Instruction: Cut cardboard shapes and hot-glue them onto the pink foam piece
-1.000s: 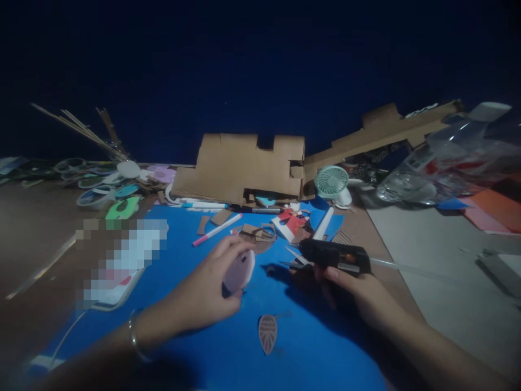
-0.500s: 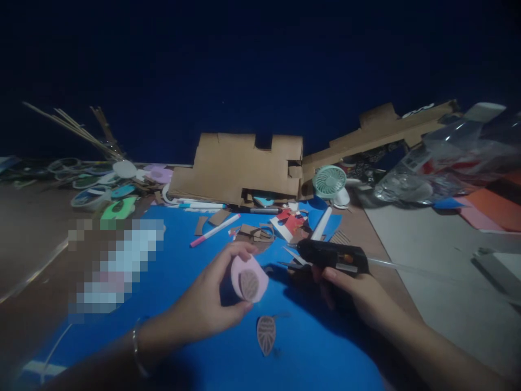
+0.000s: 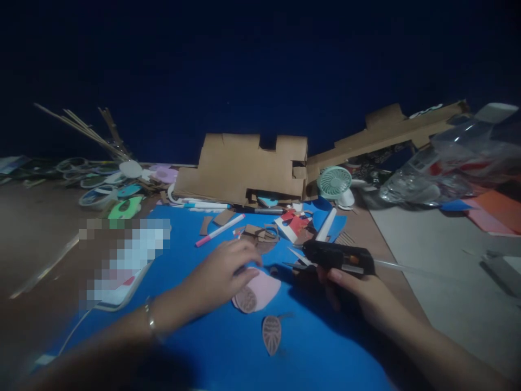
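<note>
My left hand (image 3: 226,271) is at the middle of the blue mat (image 3: 228,347), fingers curved and apart from the thumb. Beneath it a pink paper cutout (image 3: 266,288) lies on the mat, its upper left edge hidden by the thumb. A brown patterned leaf-shaped piece (image 3: 246,298) sits on that cutout. My right hand (image 3: 344,282) grips a black hot glue gun (image 3: 340,257), nozzle pointing left, with a clear glue stick (image 3: 394,266) out of its back. A second leaf-shaped cutout (image 3: 271,332) lies nearer me. Scissors (image 3: 299,258) rest partly behind the glue gun.
Cardboard (image 3: 244,165) stands at the back, beside a green hand fan (image 3: 334,182). A pink-capped marker (image 3: 220,231) and paper scraps (image 3: 293,224) lie on the mat. A blurred-out phone-like object (image 3: 126,271) is at left, plastic bottles (image 3: 448,157) at right.
My left hand has put the pink cutout down on the mat and loosened its fingers. The glue gun stays in my right hand. The whole view has shifted slightly.
</note>
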The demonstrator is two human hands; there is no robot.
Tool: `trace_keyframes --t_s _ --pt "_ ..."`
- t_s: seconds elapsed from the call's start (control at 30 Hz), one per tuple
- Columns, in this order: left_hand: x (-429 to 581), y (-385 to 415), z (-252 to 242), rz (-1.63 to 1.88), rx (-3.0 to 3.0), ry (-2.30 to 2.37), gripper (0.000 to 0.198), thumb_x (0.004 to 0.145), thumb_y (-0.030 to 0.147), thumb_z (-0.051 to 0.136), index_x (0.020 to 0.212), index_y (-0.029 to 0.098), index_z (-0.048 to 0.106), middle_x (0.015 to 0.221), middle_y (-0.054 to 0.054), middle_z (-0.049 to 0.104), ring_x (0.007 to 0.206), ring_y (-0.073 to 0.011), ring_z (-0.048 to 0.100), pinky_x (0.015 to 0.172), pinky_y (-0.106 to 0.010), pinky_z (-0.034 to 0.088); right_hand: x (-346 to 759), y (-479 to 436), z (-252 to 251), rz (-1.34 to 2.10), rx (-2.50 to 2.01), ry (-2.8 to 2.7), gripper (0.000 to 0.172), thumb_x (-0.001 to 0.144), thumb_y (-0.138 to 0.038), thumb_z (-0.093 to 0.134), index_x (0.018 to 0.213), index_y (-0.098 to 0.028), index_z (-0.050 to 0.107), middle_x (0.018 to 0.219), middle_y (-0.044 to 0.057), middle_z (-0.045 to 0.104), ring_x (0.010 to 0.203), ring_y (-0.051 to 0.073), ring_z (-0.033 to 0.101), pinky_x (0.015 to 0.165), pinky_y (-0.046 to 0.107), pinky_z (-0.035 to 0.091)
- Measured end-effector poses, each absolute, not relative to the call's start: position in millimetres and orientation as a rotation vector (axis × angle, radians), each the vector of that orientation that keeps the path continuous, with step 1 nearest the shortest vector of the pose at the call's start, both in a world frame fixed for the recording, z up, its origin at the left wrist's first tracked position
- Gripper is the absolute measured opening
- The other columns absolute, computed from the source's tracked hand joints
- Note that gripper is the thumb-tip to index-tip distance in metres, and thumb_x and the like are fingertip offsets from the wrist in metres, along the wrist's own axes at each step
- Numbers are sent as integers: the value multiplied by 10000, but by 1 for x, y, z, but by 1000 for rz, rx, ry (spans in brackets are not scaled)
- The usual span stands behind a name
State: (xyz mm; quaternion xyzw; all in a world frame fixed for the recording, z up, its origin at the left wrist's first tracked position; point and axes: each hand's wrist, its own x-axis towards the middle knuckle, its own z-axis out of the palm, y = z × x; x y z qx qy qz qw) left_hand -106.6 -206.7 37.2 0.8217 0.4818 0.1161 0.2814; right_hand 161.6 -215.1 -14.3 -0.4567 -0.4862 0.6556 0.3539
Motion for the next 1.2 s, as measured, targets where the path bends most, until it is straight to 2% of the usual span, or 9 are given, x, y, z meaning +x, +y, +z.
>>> trace_keyframes --t_s 0.1,0.17,0.3,0.43,0.7,0.93,1.07,1.2 --pt "-86 -189 31 215 2368 1230 140 824 249 538 883 216 661 927 -27 614 941 -197 536 811 -341 429 158 -215 -11 1683 -1171 -1214 283 752 -412 619 755 -129 607 680 24 590 435 112 520 449 255 406" --pt "-75 -182 26 168 2410 1207 116 793 235 583 861 203 671 907 -33 621 919 -203 542 794 -340 427 157 -216 -9 1681 -1161 -1182 289 729 -418 637 740 -130 607 689 28 588 432 113 517 414 248 402" --pt "-69 -179 18 108 2413 1207 97 745 181 627 833 183 667 868 -37 630 904 -206 548 782 -329 421 158 -217 -8 1703 -1172 -1178 295 724 -423 642 731 -131 609 673 19 580 445 114 525 418 241 411" --pt "-70 -177 18 108 2400 1189 47 755 155 591 777 168 631 839 -31 616 872 -202 546 734 -316 408 160 -215 -10 1717 -1174 -1186 280 760 -406 615 750 -127 603 664 16 570 459 116 538 431 236 421" --pt "-65 -184 26 429 2062 1294 113 866 180 436 798 194 525 726 21 570 682 -125 527 602 -245 394 156 -214 -7 1668 -1143 -1180 288 735 -414 626 722 -129 593 674 16 570 415 104 525 399 235 406" --pt "-66 -185 18 731 1863 1246 19 761 191 601 778 186 594 764 4 626 726 -132 580 643 -256 480 158 -214 -6 1711 -1204 -1194 345 708 -478 631 724 -135 589 619 5 544 441 116 492 421 249 401" --pt "-66 -185 19 749 1848 1245 54 729 202 649 755 191 603 739 16 628 703 -123 588 629 -246 486 160 -221 -7 1703 -1410 -1307 358 744 -500 591 726 -144 620 549 3 535 525 145 501 522 265 416" --pt "-66 -186 19 723 1899 1266 58 725 187 656 751 194 605 729 22 632 697 -121 592 634 -244 481 159 -229 -9 1589 -1624 -1312 389 682 -553 617 660 -165 602 535 3 519 543 166 503 495 267 391"
